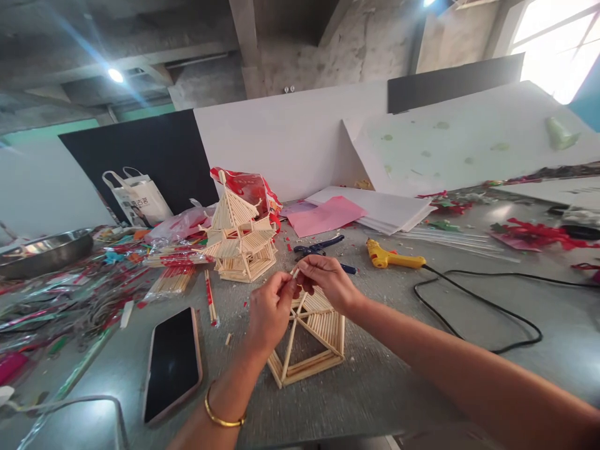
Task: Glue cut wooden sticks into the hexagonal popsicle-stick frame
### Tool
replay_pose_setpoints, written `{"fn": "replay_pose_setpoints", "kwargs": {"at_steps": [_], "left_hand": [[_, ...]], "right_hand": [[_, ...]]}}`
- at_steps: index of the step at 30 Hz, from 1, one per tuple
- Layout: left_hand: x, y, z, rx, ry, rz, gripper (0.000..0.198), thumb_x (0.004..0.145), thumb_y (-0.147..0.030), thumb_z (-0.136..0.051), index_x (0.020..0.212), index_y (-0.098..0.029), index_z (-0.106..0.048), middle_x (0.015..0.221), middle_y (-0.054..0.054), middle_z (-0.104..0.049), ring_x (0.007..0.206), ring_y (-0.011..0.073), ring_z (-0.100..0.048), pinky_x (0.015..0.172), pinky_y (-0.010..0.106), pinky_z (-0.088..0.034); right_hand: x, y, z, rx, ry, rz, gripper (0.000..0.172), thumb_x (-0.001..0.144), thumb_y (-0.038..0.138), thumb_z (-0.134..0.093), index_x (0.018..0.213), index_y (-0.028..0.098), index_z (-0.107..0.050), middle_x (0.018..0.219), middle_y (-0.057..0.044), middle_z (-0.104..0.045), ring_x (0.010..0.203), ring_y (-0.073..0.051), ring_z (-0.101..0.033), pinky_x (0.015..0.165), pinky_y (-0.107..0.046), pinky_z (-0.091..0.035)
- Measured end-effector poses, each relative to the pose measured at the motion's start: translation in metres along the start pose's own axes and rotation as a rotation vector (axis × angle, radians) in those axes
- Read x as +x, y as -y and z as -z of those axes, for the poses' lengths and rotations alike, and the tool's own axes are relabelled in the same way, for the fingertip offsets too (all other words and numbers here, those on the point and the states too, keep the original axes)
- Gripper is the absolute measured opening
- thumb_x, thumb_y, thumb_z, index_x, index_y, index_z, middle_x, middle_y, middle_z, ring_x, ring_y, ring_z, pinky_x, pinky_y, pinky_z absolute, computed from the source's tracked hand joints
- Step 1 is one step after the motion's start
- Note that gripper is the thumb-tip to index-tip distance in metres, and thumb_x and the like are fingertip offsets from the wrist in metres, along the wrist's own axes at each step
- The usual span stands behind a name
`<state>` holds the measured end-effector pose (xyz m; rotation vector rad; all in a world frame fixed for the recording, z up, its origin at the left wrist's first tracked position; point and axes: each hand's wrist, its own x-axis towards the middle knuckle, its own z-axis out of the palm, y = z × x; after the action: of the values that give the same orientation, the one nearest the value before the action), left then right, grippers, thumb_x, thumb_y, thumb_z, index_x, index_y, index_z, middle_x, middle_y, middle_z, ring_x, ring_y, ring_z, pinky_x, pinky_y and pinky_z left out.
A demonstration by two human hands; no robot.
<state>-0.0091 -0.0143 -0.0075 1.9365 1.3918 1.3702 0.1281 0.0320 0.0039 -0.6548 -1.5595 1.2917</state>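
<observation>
My left hand [270, 307] and my right hand [329, 281] meet above a partly filled wooden-stick roof frame [305, 367]. Both are closed, fingertips together on a short pale stick piece [295, 272], mostly covered by the fingers. The frame lies on the grey table; its right side is covered with parallel sticks, while the front section is an open triangle. Behind my left hand stands a tiered stick pagoda [241, 240]. Dark blue pliers [319, 247] lie just beyond my hands, with a yellow glue gun [395, 255] to their right.
A phone [173, 362] lies left of my left forearm. Bundled sticks [171, 281], plastic wrappers and a metal bowl [47, 253] crowd the left. The glue gun's black cable [487, 304] loops rightward. Pink paper [327, 215] and white sheets [389, 209] lie behind.
</observation>
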Motion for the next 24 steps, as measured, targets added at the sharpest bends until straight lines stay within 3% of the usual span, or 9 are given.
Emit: {"fn": "replay_pose_setpoints", "kwargs": {"at_steps": [4, 11, 15, 21, 24], "left_hand": [[0.003, -0.003, 0.006, 0.017, -0.008, 0.007, 0.024, 0.087, -0.038, -0.044, 0.079, -0.019, -0.056, 0.068, 0.001, -0.064, 0.065, 0.0142, -0.06, 0.064, 0.024, -0.042], [0.003, -0.001, 0.006, 0.058, -0.006, 0.031, 0.021, 0.087, -0.034, -0.043, 0.079, -0.02, -0.056, 0.069, 0.001, -0.065, 0.065, 0.0143, -0.061, 0.064, 0.024, -0.041], [0.0, 0.001, 0.001, 0.057, -0.001, 0.03, 0.019, 0.087, -0.033, -0.044, 0.08, -0.02, -0.055, 0.071, 0.001, -0.066, 0.066, 0.0141, -0.061, 0.063, 0.023, -0.042], [0.0, 0.006, 0.0, 0.046, -0.003, 0.018, 0.021, 0.085, -0.037, -0.046, 0.078, -0.02, -0.055, 0.067, 0.001, -0.065, 0.063, 0.0144, -0.061, 0.062, 0.024, -0.043], [0.001, 0.009, -0.002, 0.018, 0.006, 0.048, 0.021, 0.084, -0.038, -0.047, 0.078, -0.019, -0.056, 0.067, 0.001, -0.066, 0.064, 0.0152, -0.063, 0.063, 0.025, -0.044]], "right_hand": [[-0.002, 0.0, -0.002, 0.067, 0.03, 0.024, 0.033, 0.08, 0.046, -0.052, 0.07, 0.014, -0.055, 0.062, -0.002, -0.055, 0.052, -0.009, -0.048, 0.048, -0.022, -0.037], [-0.003, 0.001, 0.008, -0.352, 0.032, 0.159, 0.024, 0.084, 0.034, -0.048, 0.081, 0.014, -0.061, 0.069, -0.001, -0.058, 0.055, -0.007, -0.046, 0.051, -0.019, -0.038], [0.0, 0.005, 0.009, -0.341, 0.057, 0.1, 0.021, 0.08, 0.029, -0.048, 0.076, 0.013, -0.061, 0.062, 0.0, -0.057, 0.048, -0.006, -0.046, 0.044, -0.019, -0.038], [0.006, 0.005, 0.006, -0.142, 0.064, -0.106, 0.022, 0.072, 0.03, -0.047, 0.069, 0.012, -0.059, 0.057, -0.002, -0.058, 0.043, -0.009, -0.049, 0.04, -0.022, -0.042], [0.004, 0.008, 0.01, -0.34, 0.086, -0.012, 0.019, 0.073, 0.025, -0.045, 0.07, 0.012, -0.059, 0.061, -0.002, -0.059, 0.049, -0.008, -0.051, 0.045, -0.021, -0.043]]}}
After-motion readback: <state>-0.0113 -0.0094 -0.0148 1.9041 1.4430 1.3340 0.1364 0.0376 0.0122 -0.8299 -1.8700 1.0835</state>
